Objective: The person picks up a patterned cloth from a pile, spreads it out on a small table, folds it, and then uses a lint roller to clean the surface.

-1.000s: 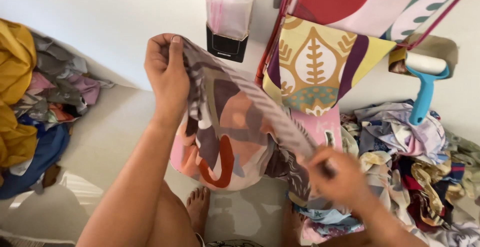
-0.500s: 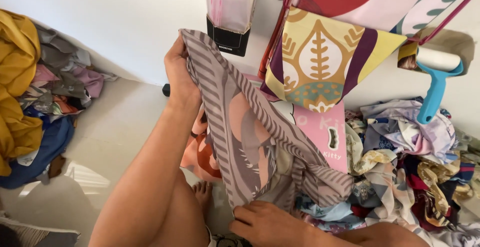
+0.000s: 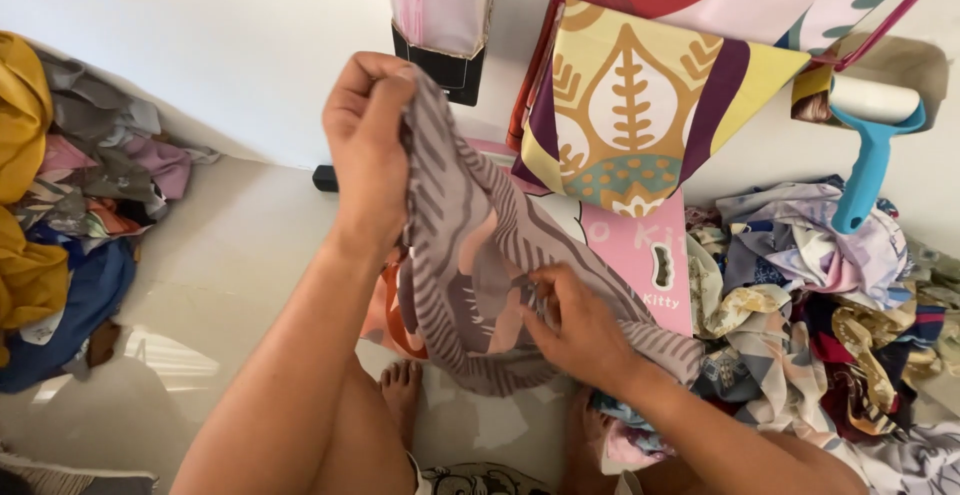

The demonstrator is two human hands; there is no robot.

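Note:
My left hand (image 3: 368, 145) is raised and pinches the top edge of a patterned cloth (image 3: 460, 255) with grey stripes and pink, brown and orange shapes. The cloth hangs down from that grip, bunched and twisted. My right hand (image 3: 575, 325) grips the cloth lower down at its middle, fingers closed into the folds. My bare foot (image 3: 402, 400) shows on the pale floor below the cloth.
A heap of mixed fabrics (image 3: 830, 295) lies at the right, another pile with yellow and blue cloth (image 3: 60, 215) at the left. A rack with a leaf-print cloth (image 3: 640, 105) hangs ahead, beside a blue-handled lint roller (image 3: 865, 145), a pink bag (image 3: 640, 255) and a clear bag dispenser (image 3: 440, 15).
My right hand has moved up from the cloth's lower edge to grip its middle. My left hand has turned and closed more over the top edge, bunching the cloth.

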